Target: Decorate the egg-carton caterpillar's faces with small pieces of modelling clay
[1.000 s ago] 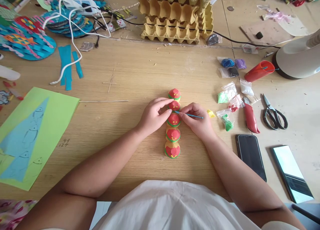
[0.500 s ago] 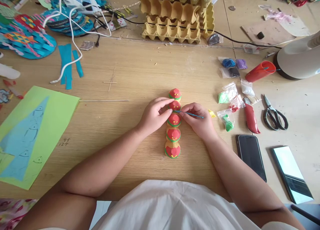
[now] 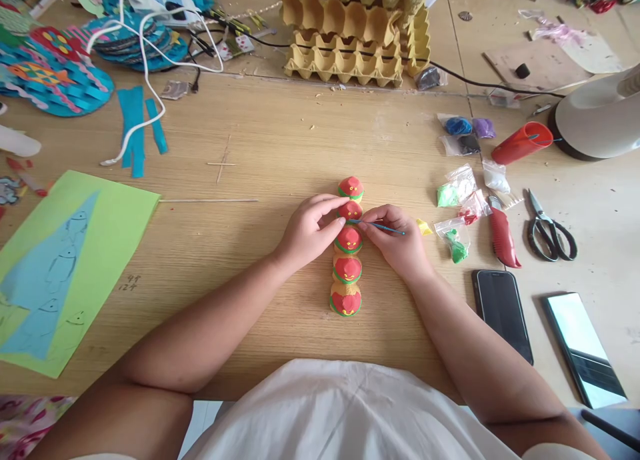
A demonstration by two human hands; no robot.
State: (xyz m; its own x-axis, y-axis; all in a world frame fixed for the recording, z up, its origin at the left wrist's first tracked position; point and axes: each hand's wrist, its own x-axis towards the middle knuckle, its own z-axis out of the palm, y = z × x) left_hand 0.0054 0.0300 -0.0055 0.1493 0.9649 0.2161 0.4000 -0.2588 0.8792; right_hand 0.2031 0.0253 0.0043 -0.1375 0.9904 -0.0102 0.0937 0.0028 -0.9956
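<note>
A strip of egg-carton cups (image 3: 346,270) lies lengthwise in front of me, its several domes covered in red clay with green rims and small yellow faces. My left hand (image 3: 315,227) steadies the second dome from the far end, thumb and forefinger curved around its left side. From the right, my right hand (image 3: 395,237) pinches a thin blue clay tool (image 3: 383,227). The tool's tip meets the lower front of that same dome, close to my left thumb; the exact contact is too small to make out.
Right of my hands lie a yellow clay bit (image 3: 424,227), clay bags (image 3: 456,245), a red cutter (image 3: 503,237), scissors (image 3: 550,230) and two phones (image 3: 503,313). Egg cartons (image 3: 345,57) stack at the back. Green paper (image 3: 107,247) and a thin stick (image 3: 210,200) lie left.
The blue tool and my right hand have shifted very slightly to the left. My left hand and the strip stay in place.
</note>
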